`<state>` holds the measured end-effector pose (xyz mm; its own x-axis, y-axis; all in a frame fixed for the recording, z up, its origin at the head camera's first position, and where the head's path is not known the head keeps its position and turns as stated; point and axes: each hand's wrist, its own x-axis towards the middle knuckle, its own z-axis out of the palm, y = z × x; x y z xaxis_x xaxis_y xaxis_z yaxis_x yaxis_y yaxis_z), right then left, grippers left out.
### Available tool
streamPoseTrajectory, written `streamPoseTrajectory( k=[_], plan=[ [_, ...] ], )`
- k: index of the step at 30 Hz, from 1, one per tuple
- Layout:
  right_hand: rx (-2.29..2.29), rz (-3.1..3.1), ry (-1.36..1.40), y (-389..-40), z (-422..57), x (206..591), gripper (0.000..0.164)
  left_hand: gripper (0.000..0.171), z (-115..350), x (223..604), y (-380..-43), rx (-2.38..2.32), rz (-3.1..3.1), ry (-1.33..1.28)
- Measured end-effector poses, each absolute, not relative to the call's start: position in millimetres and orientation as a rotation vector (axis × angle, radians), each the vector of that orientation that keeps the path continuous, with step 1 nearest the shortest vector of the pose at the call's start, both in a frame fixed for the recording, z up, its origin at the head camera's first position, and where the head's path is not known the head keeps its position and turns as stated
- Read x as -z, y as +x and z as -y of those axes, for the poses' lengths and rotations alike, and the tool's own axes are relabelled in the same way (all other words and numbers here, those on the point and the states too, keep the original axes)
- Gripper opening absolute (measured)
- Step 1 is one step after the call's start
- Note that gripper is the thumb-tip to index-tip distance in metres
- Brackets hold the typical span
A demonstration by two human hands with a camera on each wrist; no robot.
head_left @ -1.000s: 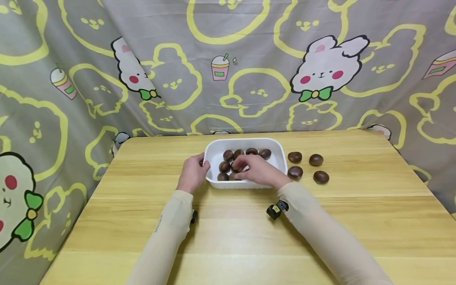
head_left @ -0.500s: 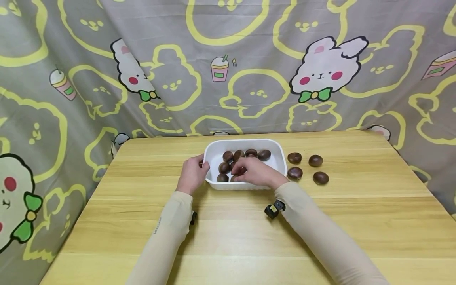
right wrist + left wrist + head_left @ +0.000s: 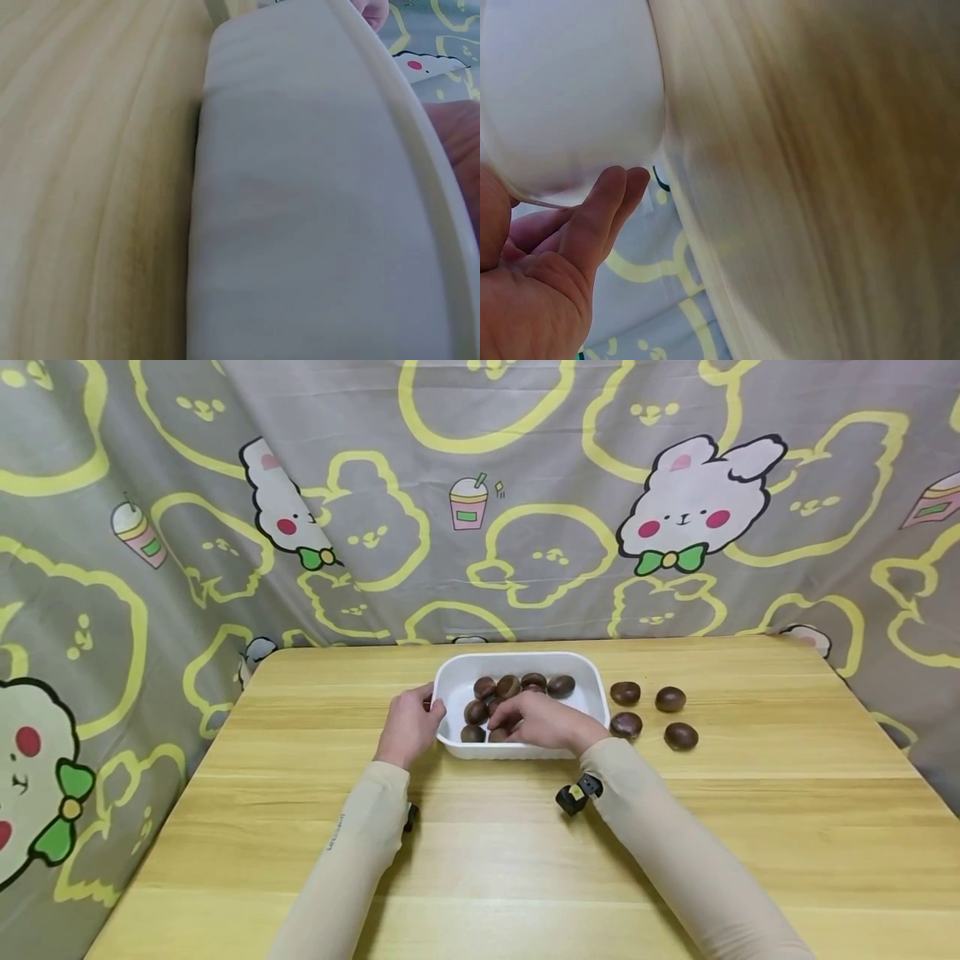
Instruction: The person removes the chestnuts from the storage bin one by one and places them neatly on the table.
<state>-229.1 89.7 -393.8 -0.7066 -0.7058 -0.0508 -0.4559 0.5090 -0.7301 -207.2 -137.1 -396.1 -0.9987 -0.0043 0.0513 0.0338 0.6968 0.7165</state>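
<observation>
A white plastic box (image 3: 480, 750) holds several glossy brown chestnuts (image 3: 476, 712), lying in loose rows toward its left side. My left hand (image 3: 407, 727) grips the box's left end, thumb at the rim and fingers along the outer wall. In the left wrist view those fingers (image 3: 592, 214) lie against the white side. Reaching over the front rim, my right hand (image 3: 546, 722) has its curled fingers and thumb down inside, pinching a chestnut mostly hidden by the hand. Another chestnut (image 3: 498, 736) shows beside the fingertips. The right wrist view shows mainly the box's outer wall (image 3: 315, 195).
To the right of the box, several more chestnuts (image 3: 681, 736) lie on the wooden table (image 3: 480, 860). A patterned grey curtain (image 3: 555, 568) hangs right behind the table's back edge. A black wrist camera (image 3: 576, 795) sits under the right sleeve.
The right hand has shifted slightly right within the box, fingers drawing in around a chestnut near the front. The left hand keeps its grip on the box's end.
</observation>
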Motion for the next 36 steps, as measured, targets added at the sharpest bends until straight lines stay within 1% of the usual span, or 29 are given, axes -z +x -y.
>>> streamPoseTrajectory(
  k=[6, 17, 26, 36],
  plan=[
    [0.964, -2.414, -0.958, -231, -91, 393, 0.029, 0.041, 137, 396, -207, 1.208, 2.852, -0.022],
    [0.990, -2.467, -0.954, -231, -93, 393, 0.024, 0.041, 137, 397, -208, 1.213, 2.846, -0.013],
    [1.017, -2.511, -0.940, -229, -100, 390, 0.029, 0.039, 138, 397, -207, 1.194, 2.852, -0.045],
    [1.139, -2.571, -0.873, -228, -114, 382, 0.029, 0.039, 137, 396, -208, 1.187, 2.861, -0.047]
  ],
)
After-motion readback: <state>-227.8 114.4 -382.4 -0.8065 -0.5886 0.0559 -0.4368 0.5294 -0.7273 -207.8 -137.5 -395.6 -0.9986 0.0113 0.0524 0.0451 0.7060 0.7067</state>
